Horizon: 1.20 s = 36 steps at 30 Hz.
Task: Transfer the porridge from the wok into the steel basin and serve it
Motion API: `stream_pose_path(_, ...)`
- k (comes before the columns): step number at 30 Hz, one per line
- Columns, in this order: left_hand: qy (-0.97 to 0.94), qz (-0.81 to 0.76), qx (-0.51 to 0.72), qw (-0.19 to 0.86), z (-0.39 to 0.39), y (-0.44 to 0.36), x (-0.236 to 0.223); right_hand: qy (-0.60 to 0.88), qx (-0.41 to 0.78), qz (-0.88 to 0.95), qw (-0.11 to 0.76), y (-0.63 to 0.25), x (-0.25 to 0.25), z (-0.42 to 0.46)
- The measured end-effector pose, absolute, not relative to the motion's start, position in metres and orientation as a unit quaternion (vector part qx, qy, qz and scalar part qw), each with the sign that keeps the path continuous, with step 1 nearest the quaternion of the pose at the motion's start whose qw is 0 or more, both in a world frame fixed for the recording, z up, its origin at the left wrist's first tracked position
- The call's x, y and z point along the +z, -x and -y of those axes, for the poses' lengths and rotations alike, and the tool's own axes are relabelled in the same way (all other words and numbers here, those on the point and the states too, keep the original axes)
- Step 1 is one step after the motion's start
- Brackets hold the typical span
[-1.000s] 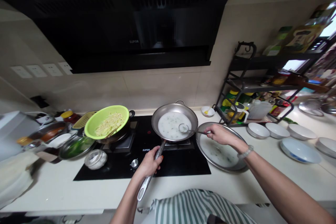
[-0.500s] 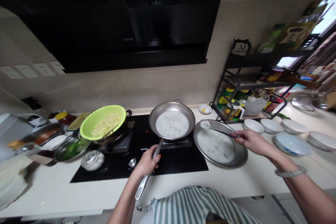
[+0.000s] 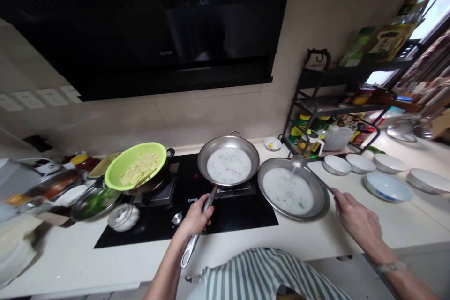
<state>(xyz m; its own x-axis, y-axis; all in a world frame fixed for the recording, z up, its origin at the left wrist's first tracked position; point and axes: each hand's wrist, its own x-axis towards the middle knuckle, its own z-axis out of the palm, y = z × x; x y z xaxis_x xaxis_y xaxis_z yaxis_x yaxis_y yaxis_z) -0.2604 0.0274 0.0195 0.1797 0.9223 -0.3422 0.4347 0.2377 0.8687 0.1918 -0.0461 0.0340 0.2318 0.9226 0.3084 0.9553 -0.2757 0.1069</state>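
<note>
My left hand [image 3: 197, 215] is closed around the long metal handle of a frying pan [image 3: 253, 151] over the right burner. White liquid with green flecks [image 3: 229, 165] covers the pan's bottom. In my right hand [image 3: 356, 215] is the handle of a ladle [image 3: 298, 161]. The ladle's bowl is tilted above a wide metal basin [image 3: 320, 192], and a thin stream falls from it. The same kind of white, green-flecked batter [image 3: 286, 190] lies in the basin, which stands on the counter right of the cooktop.
Left of the pan, a lime-green colander [image 3: 114, 168] of pale shreds sits on a pot. A glass jar [image 3: 123, 217] rests at the cooktop [image 3: 147, 234] edge. Several white bowls [image 3: 336, 165] stand at right, before a black spice rack [image 3: 318, 108]. A range hood [image 3: 158, 75] hangs overhead.
My right hand has moved right and down. The ladle's bowl has shifted from the basin's left rim to its upper right side and tipped, pouring. My left hand stays on the pan handle.
</note>
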Motion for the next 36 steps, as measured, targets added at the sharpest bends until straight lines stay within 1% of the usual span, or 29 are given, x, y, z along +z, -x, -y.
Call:
stream_pose_path(3,-0.571,-0.596,0.231,0.515,-0.027,0.259,0.022,0.776,-0.218,0.585,0.086,-0.196,0.033,0.053)
stream_pose_path(5,-0.568,-0.598,0.232,0.516,-0.027,0.259,0.023,0.782,-0.198,0.585,0.084,-0.199,0.029,0.053)
stream_pose_path(7,-0.565,-0.598,0.235,0.518,-0.026,0.258,0.024,0.803,-0.126,0.577,0.081,-0.202,0.023,0.050)
stream_pose_path(9,-0.566,-0.597,0.237,0.517,-0.026,0.258,0.025,0.826,-0.025,0.555,0.094,-0.207,0.016,0.044)
stream_pose_path(12,-0.571,-0.599,0.234,0.511,-0.026,0.257,0.024,0.835,0.117,0.515,0.156,-0.213,0.011,0.028)
stream_pose_path(14,-0.577,-0.600,0.230,0.504,-0.026,0.257,0.024,0.812,0.169,0.519,0.207,-0.208,0.017,0.016)
stream_pose_path(16,-0.589,-0.601,0.225,0.491,-0.027,0.258,0.024,0.780,0.177,0.553,0.234,-0.193,0.032,0.003)
stream_pose_path(18,-0.605,-0.602,0.217,0.472,-0.027,0.258,0.025,0.759,0.154,0.597,0.210,-0.168,0.053,-0.010)
stream_pose_path(20,-0.616,-0.605,0.212,0.458,-0.028,0.258,0.025,0.727,0.117,0.656,0.163,-0.137,0.074,-0.023)
stream_pose_path(23,-0.617,-0.605,0.214,0.456,-0.028,0.258,0.025,0.683,0.051,0.725,0.069,-0.090,0.097,-0.042)
stream_pose_path(25,-0.617,-0.599,0.219,0.460,-0.028,0.258,0.024,0.663,0.025,0.748,-0.008,-0.065,0.105,-0.055)
stream_pose_path(27,-0.617,-0.595,0.223,0.465,-0.027,0.258,0.023,0.640,0.004,0.767,-0.052,-0.046,0.106,-0.068)
stream_pose_path(31,-0.606,-0.593,0.232,0.477,-0.027,0.258,0.021,0.611,0.021,0.788,-0.065,-0.023,0.099,-0.086)
stream_pose_path(36,-0.594,-0.593,0.237,0.490,-0.028,0.258,0.018,0.616,0.066,0.782,-0.069,-0.022,0.089,-0.100)
